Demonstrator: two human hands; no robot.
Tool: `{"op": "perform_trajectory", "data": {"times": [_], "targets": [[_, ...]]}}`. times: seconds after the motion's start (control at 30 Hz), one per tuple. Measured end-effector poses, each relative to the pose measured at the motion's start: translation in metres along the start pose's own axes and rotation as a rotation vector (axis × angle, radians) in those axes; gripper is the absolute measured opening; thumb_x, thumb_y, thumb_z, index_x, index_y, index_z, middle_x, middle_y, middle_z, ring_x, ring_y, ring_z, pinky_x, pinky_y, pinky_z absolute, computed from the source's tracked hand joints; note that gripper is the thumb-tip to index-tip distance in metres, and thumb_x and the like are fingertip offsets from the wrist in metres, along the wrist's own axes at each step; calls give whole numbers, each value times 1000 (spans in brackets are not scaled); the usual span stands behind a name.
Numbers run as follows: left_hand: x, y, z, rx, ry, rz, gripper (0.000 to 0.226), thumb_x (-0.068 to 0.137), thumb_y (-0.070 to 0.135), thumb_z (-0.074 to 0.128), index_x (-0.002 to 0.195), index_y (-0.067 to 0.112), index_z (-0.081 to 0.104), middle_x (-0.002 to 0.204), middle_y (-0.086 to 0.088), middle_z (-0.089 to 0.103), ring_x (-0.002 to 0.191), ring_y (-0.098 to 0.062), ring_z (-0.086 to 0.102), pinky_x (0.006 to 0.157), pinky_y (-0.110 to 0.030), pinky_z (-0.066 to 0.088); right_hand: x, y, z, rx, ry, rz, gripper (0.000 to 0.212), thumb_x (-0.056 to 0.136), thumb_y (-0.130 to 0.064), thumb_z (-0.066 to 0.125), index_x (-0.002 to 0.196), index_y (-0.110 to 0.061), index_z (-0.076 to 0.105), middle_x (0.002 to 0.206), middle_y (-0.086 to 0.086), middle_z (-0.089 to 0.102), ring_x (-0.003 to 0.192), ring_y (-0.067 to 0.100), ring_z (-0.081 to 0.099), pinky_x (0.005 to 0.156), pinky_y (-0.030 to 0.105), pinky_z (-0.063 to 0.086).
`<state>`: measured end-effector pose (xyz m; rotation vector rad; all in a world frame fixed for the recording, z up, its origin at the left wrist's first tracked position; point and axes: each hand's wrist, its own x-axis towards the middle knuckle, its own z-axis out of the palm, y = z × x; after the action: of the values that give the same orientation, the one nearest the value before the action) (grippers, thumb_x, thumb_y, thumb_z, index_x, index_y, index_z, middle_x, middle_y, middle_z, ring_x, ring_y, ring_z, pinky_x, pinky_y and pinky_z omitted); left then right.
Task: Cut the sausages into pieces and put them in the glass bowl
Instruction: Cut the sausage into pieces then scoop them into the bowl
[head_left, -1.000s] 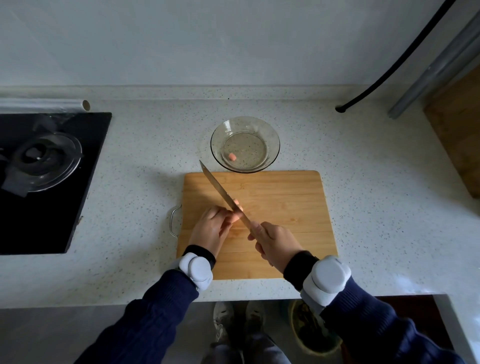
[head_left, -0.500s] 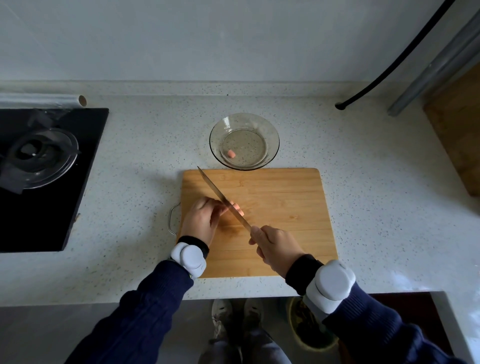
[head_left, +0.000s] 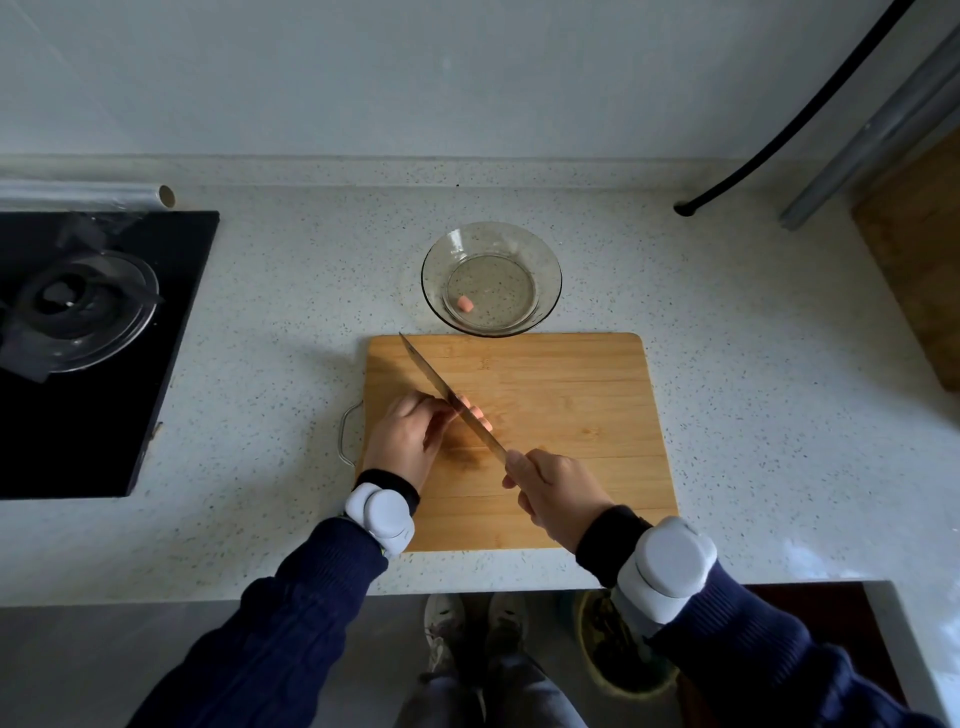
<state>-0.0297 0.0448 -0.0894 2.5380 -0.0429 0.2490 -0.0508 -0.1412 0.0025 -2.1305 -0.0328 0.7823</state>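
On the wooden cutting board (head_left: 561, 415) my left hand (head_left: 408, 439) holds a pink sausage (head_left: 479, 413); only its tip shows past the fingers. My right hand (head_left: 553, 491) grips the handle of a long knife (head_left: 441, 389). The blade runs diagonally up-left across the sausage, right beside my left fingertips. Just behind the board stands the glass bowl (head_left: 545, 260), with one small pink sausage piece (head_left: 465, 304) lying in it.
A black gas hob (head_left: 78, 338) with a burner fills the counter's left side. A roll of cling film (head_left: 88, 195) lies behind it. A black hose (head_left: 779, 135) and a second wooden board (head_left: 919, 249) are at the far right. The counter's front edge is near my wrists.
The view shifted a little. My left hand and the sausage moved slightly left and away from me on the board, and the knife blade followed, staying across the sausage.
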Motion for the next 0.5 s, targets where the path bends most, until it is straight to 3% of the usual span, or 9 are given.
{"op": "perform_trajectory", "data": {"times": [0.5], "targets": [[1,1,-1,14,-10,4,9,82,17,69,89,12,71,88,-7,66,82,-23,64,67,-32,55,2,-3,-1,-22,-9,5,38,99,-33,32,89,-7,57,59,-13,45,51,1,39,47,14,30]]}}
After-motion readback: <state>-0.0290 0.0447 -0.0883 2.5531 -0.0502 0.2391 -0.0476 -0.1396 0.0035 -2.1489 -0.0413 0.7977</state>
